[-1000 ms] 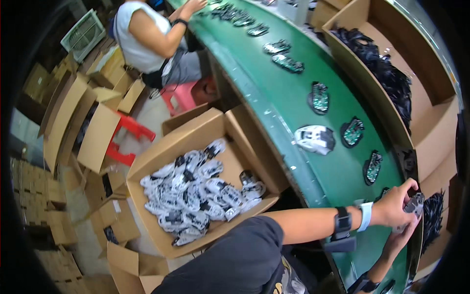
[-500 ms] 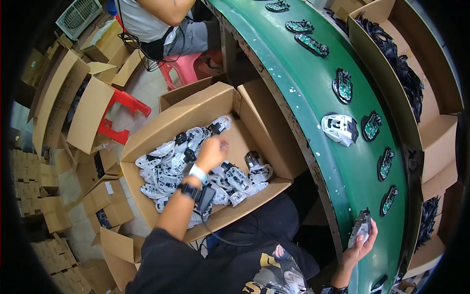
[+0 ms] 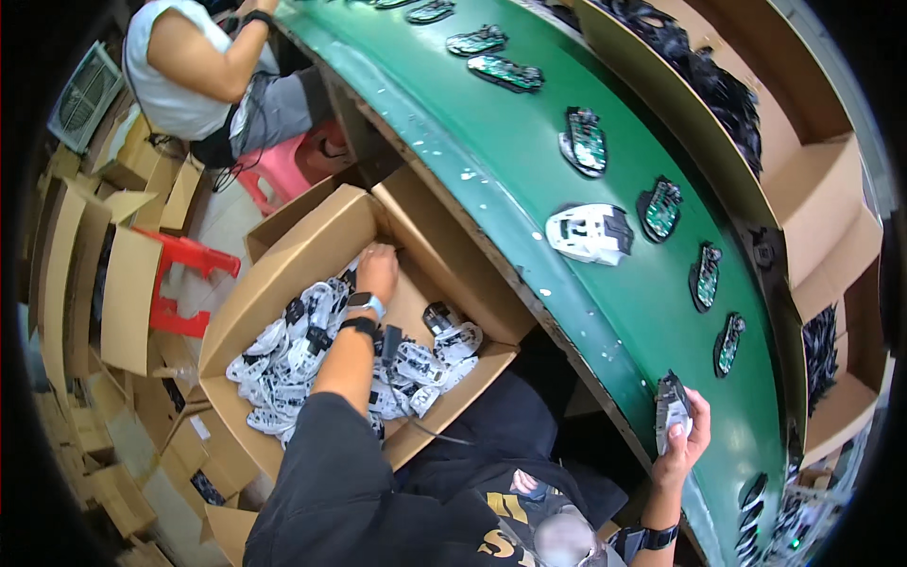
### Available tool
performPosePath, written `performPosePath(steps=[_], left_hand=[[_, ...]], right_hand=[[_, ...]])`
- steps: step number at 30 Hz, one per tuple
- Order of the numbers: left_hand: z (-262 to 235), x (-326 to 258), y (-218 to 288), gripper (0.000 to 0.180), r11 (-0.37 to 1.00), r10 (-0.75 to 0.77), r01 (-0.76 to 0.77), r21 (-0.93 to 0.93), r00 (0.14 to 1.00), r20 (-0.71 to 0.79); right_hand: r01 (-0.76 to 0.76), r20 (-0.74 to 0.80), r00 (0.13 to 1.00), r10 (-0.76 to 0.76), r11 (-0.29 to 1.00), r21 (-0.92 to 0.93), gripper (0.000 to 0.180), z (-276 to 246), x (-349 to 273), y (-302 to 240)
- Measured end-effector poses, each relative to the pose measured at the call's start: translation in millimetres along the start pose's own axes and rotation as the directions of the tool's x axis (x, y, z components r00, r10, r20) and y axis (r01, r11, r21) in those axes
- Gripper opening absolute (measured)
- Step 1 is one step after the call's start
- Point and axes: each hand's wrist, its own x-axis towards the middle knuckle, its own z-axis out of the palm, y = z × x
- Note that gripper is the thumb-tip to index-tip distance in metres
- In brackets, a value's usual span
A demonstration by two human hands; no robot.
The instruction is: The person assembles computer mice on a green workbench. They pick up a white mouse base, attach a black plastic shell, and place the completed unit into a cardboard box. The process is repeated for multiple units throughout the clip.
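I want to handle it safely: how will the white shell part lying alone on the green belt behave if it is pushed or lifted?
The white shell part looks like thin hollow plastic, so probably stiff and light. Its domed side seems to be up, so a push would likely slide it along the smooth green belt rather than roll it. Its thin edges might crack under hard squeezing.

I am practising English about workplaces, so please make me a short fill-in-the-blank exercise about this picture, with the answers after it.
1. The left hand reaches into a cardboard ____ of white plastic parts.
2. The right hand holds a white part at the edge of the ____ conveyor belt.
3. A white shell lies on the belt beside a green circuit ____.

Missing words: box; green; board
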Motion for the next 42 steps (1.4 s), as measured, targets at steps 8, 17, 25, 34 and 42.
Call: performPosePath(steps=[8,17,25,34,42], left_hand=[[-174.3,-35.4,156.0,0.012,0.043,-0.228,0.357,-0.933,0.913,0.339],[-289.8,-61.3,379.1,0.036,0.452,0.53,-0.714,-0.534,0.697,-0.483],[-292.6,-89.4,478.6,0.041,0.256,0.717,-0.817,-0.517,0.519,-0.465],[-298.0,-90.4,502.4,0.033,0.273,0.835,-0.863,-0.425,0.432,-0.341],[-307.6,-83.1,509.4,0.035,0.323,0.904,-0.89,-0.322,0.391,-0.174]], right_hand=[[-0.012,0.0,1.0,0.012,0.994,0.108,0.058,-6.1,-0.5,-5.6],[0.081,-0.087,0.995,-0.047,0.89,0.448,0.054,-16.1,-22.6,-55.1],[0.078,-0.17,0.985,0.022,0.824,0.562,0.059,-56.1,-49.4,-77.8],[0.209,-0.281,0.952,-0.125,0.932,0.296,0.06,-78.8,-53.3,-62.2],[0.09,-0.243,0.97,0.005,0.922,0.377,0.054,-77.8,-48.3,-52.8]])
